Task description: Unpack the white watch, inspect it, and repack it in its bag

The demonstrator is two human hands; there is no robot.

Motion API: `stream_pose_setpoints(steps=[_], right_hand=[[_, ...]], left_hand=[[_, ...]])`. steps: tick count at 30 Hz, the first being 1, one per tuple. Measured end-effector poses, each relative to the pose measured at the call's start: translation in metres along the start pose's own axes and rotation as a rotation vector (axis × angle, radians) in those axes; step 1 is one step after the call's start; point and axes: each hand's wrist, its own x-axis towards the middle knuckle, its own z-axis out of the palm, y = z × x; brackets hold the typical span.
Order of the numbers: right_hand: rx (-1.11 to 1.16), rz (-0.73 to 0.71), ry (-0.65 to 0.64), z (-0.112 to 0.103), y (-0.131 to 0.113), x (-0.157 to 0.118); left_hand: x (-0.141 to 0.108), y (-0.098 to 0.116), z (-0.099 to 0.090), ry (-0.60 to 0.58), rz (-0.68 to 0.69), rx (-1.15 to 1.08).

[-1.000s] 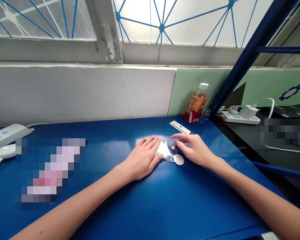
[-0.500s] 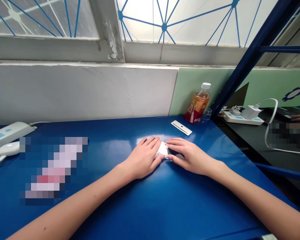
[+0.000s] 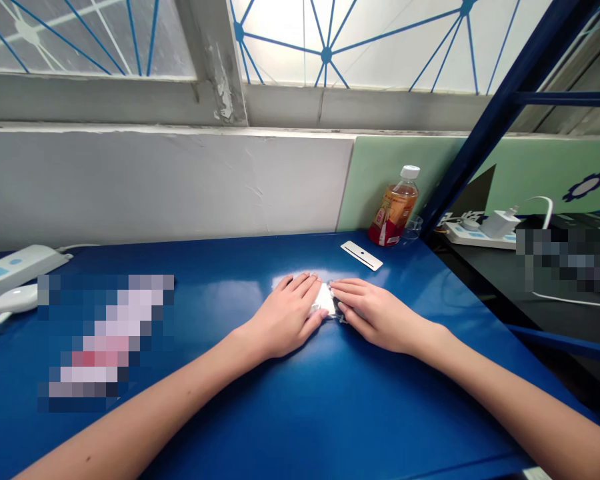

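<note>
A small white item in clear plastic [image 3: 325, 300] lies on the blue table [image 3: 290, 413], partly covered by both hands. My left hand [image 3: 290, 313] rests flat over its left part, palm down, fingers stretched out and the thumb a little apart. From the right, my right hand [image 3: 373, 310] touches the plastic's right edge with its fingertips. Its fingers are pressed together and the thumb lies close below them, so what is under them is hidden. Behind the hands lies a flat white strip [image 3: 361, 255] with a dark slot.
An orange-labelled bottle [image 3: 394, 210] stands at the back right by a blue frame post [image 3: 473, 160]. A power strip [image 3: 23, 270], a white device [image 3: 14, 298] and a blurred pinkish object [image 3: 113, 327] are at the left. Another power strip [image 3: 480, 235] sits beyond the post.
My right hand's fingers and thumb have drawn closer together over the right side of the plastic, hiding the dark round spot seen there before. My left hand has stayed in place.
</note>
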Motion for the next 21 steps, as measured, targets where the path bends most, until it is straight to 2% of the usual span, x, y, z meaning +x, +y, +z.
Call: stream_pose_setpoints(steps=[7,21], right_hand=[[-0.18,-0.04,-0.014,0.001,-0.008,0.001],[-0.331,-0.117,-0.042,0.002,-0.015,0.007]], left_hand=[[0.0,-0.001,0.001,-0.016,0.0,0.048],[0.0,0.003,-0.003,-0.077,-0.005,0.064]])
